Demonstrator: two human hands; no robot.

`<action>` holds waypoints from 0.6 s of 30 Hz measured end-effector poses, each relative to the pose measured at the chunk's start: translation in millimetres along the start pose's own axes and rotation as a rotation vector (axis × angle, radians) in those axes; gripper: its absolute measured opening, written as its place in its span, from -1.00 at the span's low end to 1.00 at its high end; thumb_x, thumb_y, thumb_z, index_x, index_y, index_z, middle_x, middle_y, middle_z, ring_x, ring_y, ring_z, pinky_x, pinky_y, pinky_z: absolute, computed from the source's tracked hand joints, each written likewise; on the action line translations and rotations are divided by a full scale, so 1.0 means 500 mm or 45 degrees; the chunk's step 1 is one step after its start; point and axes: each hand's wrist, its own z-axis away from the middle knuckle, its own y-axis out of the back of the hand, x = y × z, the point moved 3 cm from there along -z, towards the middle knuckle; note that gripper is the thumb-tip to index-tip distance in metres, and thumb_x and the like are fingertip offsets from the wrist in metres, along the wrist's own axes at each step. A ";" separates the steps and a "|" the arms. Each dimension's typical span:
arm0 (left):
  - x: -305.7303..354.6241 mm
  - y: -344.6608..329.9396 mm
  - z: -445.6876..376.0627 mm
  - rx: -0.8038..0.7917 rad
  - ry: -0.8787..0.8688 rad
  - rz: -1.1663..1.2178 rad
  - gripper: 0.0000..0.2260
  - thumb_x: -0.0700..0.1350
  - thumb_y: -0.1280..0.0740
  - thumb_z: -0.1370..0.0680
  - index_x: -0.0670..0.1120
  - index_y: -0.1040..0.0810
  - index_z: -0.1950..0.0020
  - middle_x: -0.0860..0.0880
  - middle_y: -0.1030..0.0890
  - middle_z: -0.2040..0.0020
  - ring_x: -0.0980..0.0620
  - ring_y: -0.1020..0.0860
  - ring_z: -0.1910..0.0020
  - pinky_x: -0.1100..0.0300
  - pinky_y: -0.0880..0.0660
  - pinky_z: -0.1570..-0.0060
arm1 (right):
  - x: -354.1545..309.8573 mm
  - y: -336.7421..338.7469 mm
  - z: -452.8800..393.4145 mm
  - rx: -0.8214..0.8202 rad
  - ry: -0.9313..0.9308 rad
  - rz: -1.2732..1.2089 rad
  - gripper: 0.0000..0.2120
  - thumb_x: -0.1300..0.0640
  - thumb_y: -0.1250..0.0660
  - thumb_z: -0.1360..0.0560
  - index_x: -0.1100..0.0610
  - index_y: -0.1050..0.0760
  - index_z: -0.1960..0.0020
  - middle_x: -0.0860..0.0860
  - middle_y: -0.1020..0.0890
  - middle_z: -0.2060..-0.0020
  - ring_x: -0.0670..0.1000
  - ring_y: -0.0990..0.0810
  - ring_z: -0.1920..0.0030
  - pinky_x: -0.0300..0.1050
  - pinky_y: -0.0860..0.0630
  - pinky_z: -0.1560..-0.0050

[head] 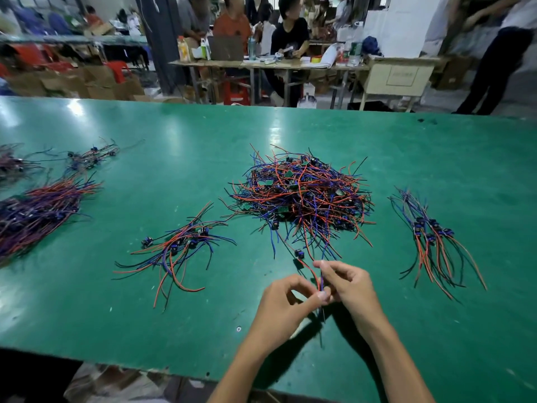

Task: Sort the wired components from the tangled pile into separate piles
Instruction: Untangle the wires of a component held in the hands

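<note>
A big tangled pile (302, 193) of red, blue and black wired components with small green boards lies mid-table. One wired component (299, 253) trails out of its near edge, its red and blue wires running down to my hands. My left hand (286, 306) and my right hand (348, 283) both pinch those wires just in front of the pile, fingertips meeting. A small sorted pile (177, 248) lies to the left, another sorted pile (433, 239) to the right.
The green table (290, 123) carries larger sorted bundles (37, 210) at the far left and a small group (90, 158) behind them. Its near edge runs below my forearms. Beyond the far edge, people sit at another table (261, 65) with boxes and stools.
</note>
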 end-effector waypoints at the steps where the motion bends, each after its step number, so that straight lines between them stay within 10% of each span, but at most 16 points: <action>1: 0.001 -0.001 0.002 -0.019 -0.002 -0.017 -0.79 0.10 -0.52 -0.49 -0.02 -0.65 0.15 0.00 -0.72 0.18 0.02 -0.40 0.44 0.22 -0.25 0.44 | -0.003 0.000 0.001 -0.045 -0.015 0.015 -0.77 0.08 -0.43 -0.52 0.22 -0.70 -0.06 0.05 -0.57 0.40 -0.07 -0.51 0.45 -0.21 -0.55 0.43; 13: -0.007 0.007 0.017 -0.157 0.003 -0.064 -0.78 0.08 -0.53 -0.47 -0.05 -0.66 0.17 0.09 -0.69 0.28 0.06 -0.40 0.38 0.24 -0.32 0.34 | -0.010 -0.013 0.005 -0.274 -0.112 0.279 -0.76 0.08 -0.46 -0.54 0.21 -0.69 0.23 0.11 -0.54 0.47 -0.02 -0.42 0.48 -0.25 -0.41 0.47; 18: 0.022 0.031 -0.007 0.036 0.221 -0.219 -0.36 0.35 -0.16 -0.60 -0.17 -0.56 0.33 -0.04 -0.64 0.44 0.09 -0.48 0.49 0.18 -0.40 0.37 | -0.005 -0.020 0.009 -0.089 -0.090 0.161 -0.85 0.12 -0.44 -0.55 0.15 -0.71 0.14 0.05 -0.56 0.44 -0.07 -0.45 0.52 -0.24 -0.39 0.54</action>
